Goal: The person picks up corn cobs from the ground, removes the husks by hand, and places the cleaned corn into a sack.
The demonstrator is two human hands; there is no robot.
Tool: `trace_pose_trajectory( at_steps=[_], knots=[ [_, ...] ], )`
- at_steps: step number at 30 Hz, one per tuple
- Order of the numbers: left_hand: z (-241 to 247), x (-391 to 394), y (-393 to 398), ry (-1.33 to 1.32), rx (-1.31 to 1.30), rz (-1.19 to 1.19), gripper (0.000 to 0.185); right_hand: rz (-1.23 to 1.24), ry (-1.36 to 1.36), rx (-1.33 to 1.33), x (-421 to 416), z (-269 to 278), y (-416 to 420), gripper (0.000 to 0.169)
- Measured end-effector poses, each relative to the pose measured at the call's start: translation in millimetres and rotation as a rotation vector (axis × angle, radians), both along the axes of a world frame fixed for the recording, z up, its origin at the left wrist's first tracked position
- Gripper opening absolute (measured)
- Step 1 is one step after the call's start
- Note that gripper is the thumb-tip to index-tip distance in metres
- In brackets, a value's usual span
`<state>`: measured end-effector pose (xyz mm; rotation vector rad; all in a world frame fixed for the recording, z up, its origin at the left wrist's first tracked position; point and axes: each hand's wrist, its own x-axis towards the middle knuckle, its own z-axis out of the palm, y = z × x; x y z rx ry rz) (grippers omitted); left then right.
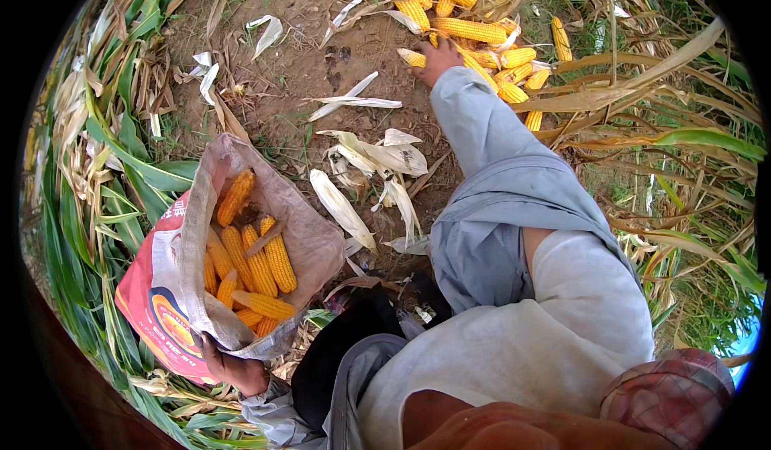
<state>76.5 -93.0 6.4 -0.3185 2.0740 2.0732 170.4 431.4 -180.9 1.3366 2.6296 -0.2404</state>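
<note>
My left hand (pixel 235 369) grips the rim of a red and white woven sack (pixel 274 182), whose mouth gapes upward. Several husked yellow corn cobs (pixel 259 263) lie inside the sack. At the upper middle, my right hand (pixel 440 61) reaches to the near left side of a heap of husked corn cobs (pixel 470 30) on the ground. Its fingers are at a small cob (pixel 412 58) and the cobs beside it; they are partly hidden, and whether they have closed on one cannot be told.
Dry corn husks (pixel 385 155) lie on the bare soil between the sack and the heap. Green and dry corn stalks (pixel 126 161) line the left side. Long dry leaves (pixel 638 92) reach over the heap from the right. A lone cob (pixel 561 39) lies right of it.
</note>
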Motion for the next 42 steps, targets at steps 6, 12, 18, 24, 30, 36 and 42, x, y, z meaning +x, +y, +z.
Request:
trace_pose_trajectory(
  at_steps=[6,12,18,24,30,36,42],
  knots=[
    [-5.1,1.0,1.6,-0.121,0.187,0.088,0.040,0.002,-0.418,-0.168,27.4,-16.0,38.2,0.076],
    [8.6,8.5,35.4,-0.046,0.194,0.072,0.042,0.240,-0.390,-0.161,41.0,-34.3,66.1,0.083],
    [20.3,32.0,26.4,0.085,0.159,0.113,0.041,0.072,0.441,-0.998,53.1,1.8,7.1,0.054],
    [24.5,27.9,30.9,0.090,0.140,-0.005,0.038,0.706,0.574,-1.497,-25.7,49.0,-213.0,0.067],
    [6.8,22.5,32.4,0.048,-0.052,-0.167,0.037,0.484,0.353,-1.327,63.8,31.1,-100.3,0.035],
    [26.0,28.2,50.2,0.228,-0.582,-0.430,0.042,0.304,0.184,-0.729,262.7,-2.2,-59.3,0.033],
    [68.3,42.8,160.7,0.841,-0.812,-0.925,0.036,-0.193,0.149,-0.236,292.9,-9.5,-23.8,0.052]
  ],
)
